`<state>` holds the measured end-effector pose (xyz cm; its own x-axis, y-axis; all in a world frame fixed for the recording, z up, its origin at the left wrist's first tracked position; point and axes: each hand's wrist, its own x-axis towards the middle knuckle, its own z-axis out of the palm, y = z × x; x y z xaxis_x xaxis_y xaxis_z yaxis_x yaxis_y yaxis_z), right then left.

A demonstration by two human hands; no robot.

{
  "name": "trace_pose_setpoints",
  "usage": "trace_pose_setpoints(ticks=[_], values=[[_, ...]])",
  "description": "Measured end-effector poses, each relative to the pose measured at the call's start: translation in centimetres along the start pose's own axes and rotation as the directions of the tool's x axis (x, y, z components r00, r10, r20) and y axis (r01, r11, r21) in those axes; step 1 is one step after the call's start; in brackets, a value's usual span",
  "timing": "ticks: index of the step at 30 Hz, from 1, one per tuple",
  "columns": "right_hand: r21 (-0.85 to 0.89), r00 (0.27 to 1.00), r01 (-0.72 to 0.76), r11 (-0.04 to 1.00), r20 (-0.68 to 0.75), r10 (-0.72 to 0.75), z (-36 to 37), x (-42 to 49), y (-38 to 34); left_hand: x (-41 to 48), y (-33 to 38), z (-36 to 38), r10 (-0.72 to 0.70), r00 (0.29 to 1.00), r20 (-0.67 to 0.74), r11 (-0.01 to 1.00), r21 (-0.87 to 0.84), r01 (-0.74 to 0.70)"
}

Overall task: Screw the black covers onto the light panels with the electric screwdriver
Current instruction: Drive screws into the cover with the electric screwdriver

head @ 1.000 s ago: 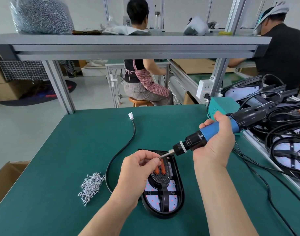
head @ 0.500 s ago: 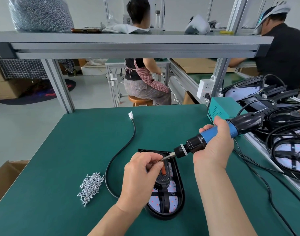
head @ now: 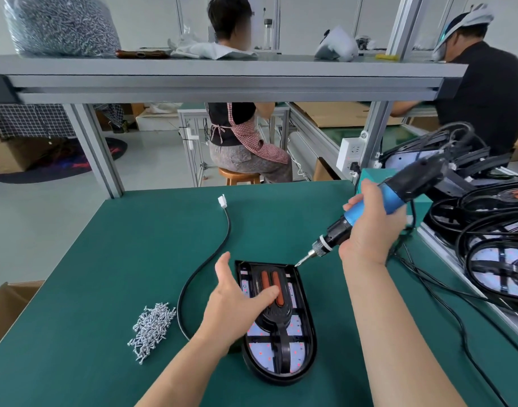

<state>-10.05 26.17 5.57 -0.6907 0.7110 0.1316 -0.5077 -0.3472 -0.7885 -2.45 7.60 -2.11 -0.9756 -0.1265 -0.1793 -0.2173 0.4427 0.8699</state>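
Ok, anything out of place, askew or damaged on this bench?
Nothing looks damaged. The one untidy thing is the heap of screws lying loose on the green mat, left of the light panel, in no tray. The black cable curls between them.

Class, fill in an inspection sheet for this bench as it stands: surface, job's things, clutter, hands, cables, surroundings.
Surface: green mat, screw pile at left.
Job's things: light panel with black cover on it; electric screwdriver bit at its far right corner.
Clutter: nothing seen.
Hands: left hand rests flat on cover; right hand grips screwdriver.
Cables: panel cable curves left to white connector; cords trail right.
Surroundings: stacked panels right; screw bag on shelf; two people behind.
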Motion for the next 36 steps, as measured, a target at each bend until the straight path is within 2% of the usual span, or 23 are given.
trace_pose_setpoints(ticks=[3,6,24,36], values=[[-0.065,0.995,0.012,0.998,0.097,-0.006,0.4,0.1,1.3,0.7,-0.5,0.5,-0.105,0.992,0.068,0.979,-0.167,0.115],[-0.114,0.985,0.022,0.993,0.171,-0.003,0.7,-0.1,2.4,1.1,-0.7,0.6,-0.13,0.988,0.081,0.96,-0.24,0.146],[-0.136,0.956,0.044,0.99,0.294,-0.002,1.8,-0.2,3.6,0.8,-0.7,0.7,-0.1,0.992,0.079,0.95,-0.29,0.119],[-0.134,0.951,0.033,0.99,0.308,0.01,2.0,-0.5,3.7,0.8,-1.0,0.6,-0.084,0.992,0.091,0.94,-0.322,0.109]])
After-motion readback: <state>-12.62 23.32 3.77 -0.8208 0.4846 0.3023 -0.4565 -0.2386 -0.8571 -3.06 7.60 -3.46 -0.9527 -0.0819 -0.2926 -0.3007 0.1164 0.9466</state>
